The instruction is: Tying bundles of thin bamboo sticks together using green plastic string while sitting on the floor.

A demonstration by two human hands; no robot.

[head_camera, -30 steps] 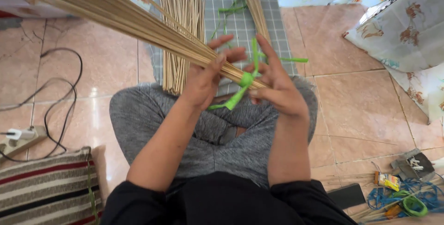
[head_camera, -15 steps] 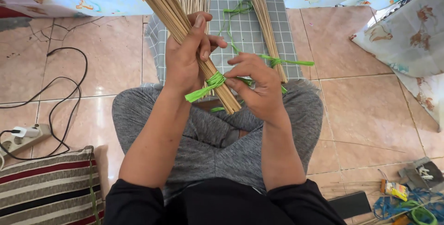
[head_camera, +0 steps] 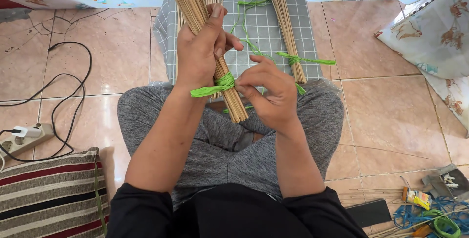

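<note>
The left hand (head_camera: pixel 198 54) is wrapped around a thick bundle of thin tan sticks (head_camera: pixel 195 3), its fingers (head_camera: pixel 222 40) curled shut over the front of the sticks and the thumb pressed along the bundle's upper side. The bundle runs from the top edge of the view down over the person's lap, tilted slightly so that its cut lower end (head_camera: pixel 238 113) sits just below both hands, above the grey knit trousers (head_camera: pixel 146 116). A bright green flat plastic strip (head_camera: pixel 222 82) is wound several times around the bundle just under the left hand, with one loose tail sticking out to the left. The right hand (head_camera: pixel 268 91) sits just beside that binding on its right, fingers bent and pinched together on the strip where it comes off the sticks; the exact grip point is hidden by the knuckles. Behind the hands, a grey checked cloth (head_camera: pixel 266 28) lies on the pink tiled floor (head_camera: pixel 107 57), and on it rests a second, slimmer bundle of tan sticks (head_camera: pixel 286 28) already tied with green strip, plus loose green strip ends (head_camera: pixel 246 8). To the left are a black cable (head_camera: pixel 73 81), a white power strip (head_camera: pixel 24 138) and a striped cushion (head_camera: pixel 49 194).
</note>
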